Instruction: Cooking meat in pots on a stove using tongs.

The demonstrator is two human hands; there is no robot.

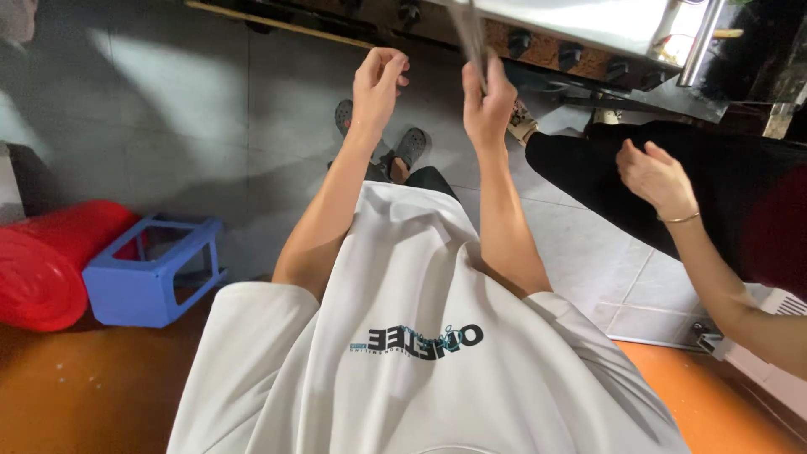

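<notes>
Up near the top centre of the frame, the right hand (pixel 487 105) is clenched around the lower end of a thin grey strip (pixel 471 34), blurred, whose long axis runs almost straight up from the fist toward the edge of the metal counter (pixel 588 21) at upper right. So the strip lies above the right hand and just to the right of the left hand (pixel 378 84), which is near it but apart. The left hand grasps nothing; its fingers are loosely curled with the tips drawn together. Both forearms reach up from the white shirt (pixel 403 336), nearly parallel. Another person's hand (pixel 656 176), bracelet on the wrist, hangs slack at right, well apart from the strip
</notes>
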